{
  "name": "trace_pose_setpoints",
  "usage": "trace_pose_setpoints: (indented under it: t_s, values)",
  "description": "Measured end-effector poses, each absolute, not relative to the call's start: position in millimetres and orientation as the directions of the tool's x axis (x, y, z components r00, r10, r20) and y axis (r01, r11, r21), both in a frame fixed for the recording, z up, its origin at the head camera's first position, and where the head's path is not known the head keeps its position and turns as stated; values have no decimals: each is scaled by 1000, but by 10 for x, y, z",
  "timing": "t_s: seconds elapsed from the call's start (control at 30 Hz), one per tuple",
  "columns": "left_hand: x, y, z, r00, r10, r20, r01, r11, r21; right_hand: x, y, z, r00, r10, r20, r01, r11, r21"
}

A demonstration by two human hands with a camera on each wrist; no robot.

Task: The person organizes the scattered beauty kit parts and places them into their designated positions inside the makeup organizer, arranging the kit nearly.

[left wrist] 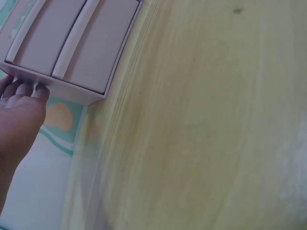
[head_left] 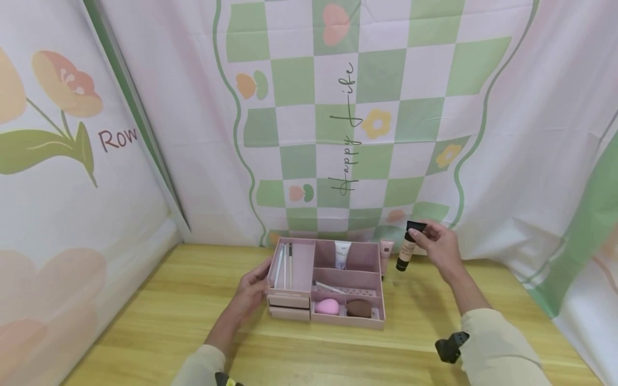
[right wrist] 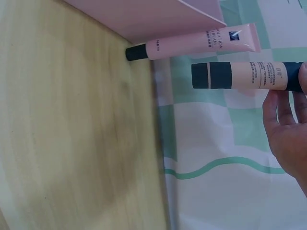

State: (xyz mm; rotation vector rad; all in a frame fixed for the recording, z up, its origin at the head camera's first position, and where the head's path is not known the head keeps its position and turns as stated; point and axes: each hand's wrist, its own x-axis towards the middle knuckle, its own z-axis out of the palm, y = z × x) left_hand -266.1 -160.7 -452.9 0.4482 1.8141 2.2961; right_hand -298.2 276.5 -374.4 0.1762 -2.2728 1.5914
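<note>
My right hand (head_left: 441, 251) pinches a beige cosmetic tube (head_left: 406, 254) by its black upper end, with the black cap pointing down. In the right wrist view this tube (right wrist: 259, 75) is above the wooden table, apart from its surface. A pink tube (right wrist: 192, 45) with a black cap stands on the table beside the organizer's right wall. My left hand (head_left: 252, 289) touches the left side of a pink cosmetic organizer (head_left: 347, 323). The left wrist view shows its fingertips against the side wall, beside two drawers (left wrist: 100, 48).
Inside the organizer are slim brushes (head_left: 291, 268), a white tube (head_left: 342, 254), a white stick (head_left: 329, 287), a pink makeup sponge (head_left: 327, 306) and a brown sponge-like item (head_left: 359, 308). A checkered curtain (head_left: 333, 123) hangs behind the wooden table (head_left: 193, 300).
</note>
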Motion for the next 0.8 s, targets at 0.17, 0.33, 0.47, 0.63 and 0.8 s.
trace_pose_setpoints:
  t_s: [0.17,0.33,0.47,0.63,0.8]
  values:
    - [-2653,-1594,-4526,-945,304,117,39,-250,968,-2957,2754,-3673,-923,93,374,-317,368,-874]
    - [-2651,-1600,-4531,-941,314,124,41,-258,965,-2936,2731,-3593,-915,82,396,-330,415,-848]
    - [-2655,-1612,-4534,-933,333,138,51,-256,965,-2931,2722,-3552,-913,77,400,-333,424,-842]
    - [-2654,-1616,-4533,-932,336,139,55,-247,967,-2916,2720,-3515,-914,59,401,-342,420,-840]
    - [-2665,-1605,-4540,-940,318,126,52,-231,972,-2911,2706,-3479,-908,55,415,-351,439,-827]
